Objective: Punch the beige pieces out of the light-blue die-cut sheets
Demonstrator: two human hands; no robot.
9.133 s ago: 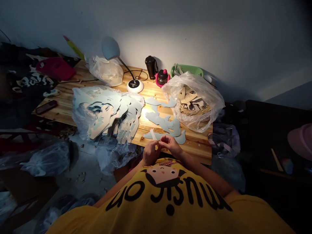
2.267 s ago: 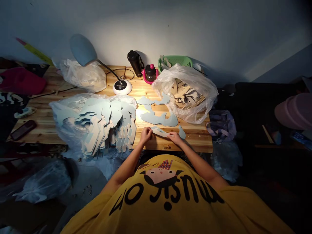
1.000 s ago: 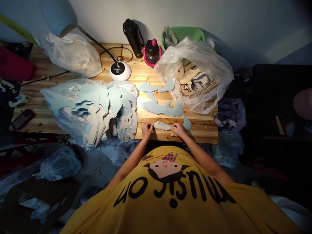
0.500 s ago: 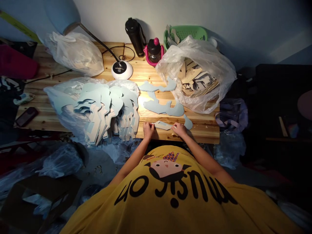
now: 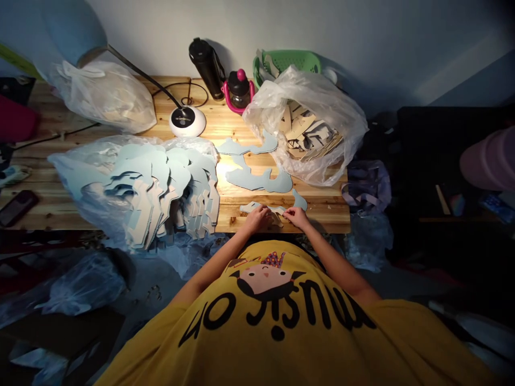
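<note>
Near the front edge of the wooden table [image 5: 325,214], my left hand [image 5: 257,218] is closed on a narrow light-blue and beige cardboard piece [image 5: 250,207]. My right hand [image 5: 296,216] pinches the right part of that piece, beside a rounded blue piece [image 5: 300,200]. A small beige scrap [image 5: 277,219] shows between the hands. Behind them lie curved blue cutouts [image 5: 257,179], with another pair of cutouts [image 5: 241,146] farther back. Several overlapping blue and beige cutouts [image 5: 156,177] are heaped on plastic at the left.
An open plastic bag of beige scraps [image 5: 314,131] stands at the back right, before a green basket [image 5: 301,61]. A lamp base [image 5: 187,121], black flask [image 5: 206,67], pink-handled bottle [image 5: 238,91], tied bag [image 5: 108,99] and phone [image 5: 18,208] are on the table.
My left hand has moved right along the cardboard piece, closer to my right hand. A beige scrap now shows between them. The whole view has shifted, with table things appearing farther left.
</note>
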